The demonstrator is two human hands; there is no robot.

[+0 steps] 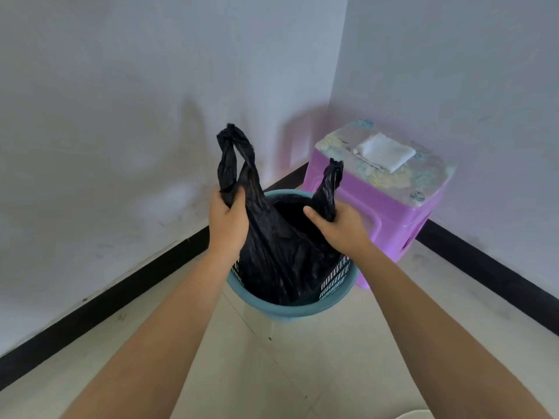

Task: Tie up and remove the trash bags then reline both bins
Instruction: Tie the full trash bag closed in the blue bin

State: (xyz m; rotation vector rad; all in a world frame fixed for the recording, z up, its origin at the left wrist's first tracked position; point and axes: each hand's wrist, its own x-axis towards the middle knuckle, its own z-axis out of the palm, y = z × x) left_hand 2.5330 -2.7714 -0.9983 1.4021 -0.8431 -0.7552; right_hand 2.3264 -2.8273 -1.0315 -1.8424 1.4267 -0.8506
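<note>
Floor [302, 373]: pale tiles, with both bare forearms reaching forward over them from the bottom edge.
Bin [287, 311]: a round teal basket with slotted sides stood on the floor, near the corner of the room, just beside the stool.
Trash bag [272, 252]: black and crinkled with a thin sheen. Its lower part sat inside the bin, and its upper part was drawn up above the rim between the two hands. Its mouth gaped dark between them.
Left hand [227, 222]: above the bin's left side, fingers and thumb clenched round the base of the bag's left handle.
Left handle [233, 152]: a twisted loop that stood upright above the left hand's fingers, the highest part of the bag.
Right hand [338, 228]: above the bin's right side, level with the left hand and apart from it, fingers grasping the base of the right handle, thumb pointing inward.
Right handle [331, 182]: a shorter bunched strip that rose from the right hand's fingers.
Stool [390, 213]: purple plastic with a flowered top, behind and right of the bin.
Cloth [384, 152]: white and folded, lying on the stool's top.
Baseboard [106, 297]: a black strip along the foot of both walls.
Walls [106, 116]: pale and scuffed, meeting in a corner behind the stool.
</note>
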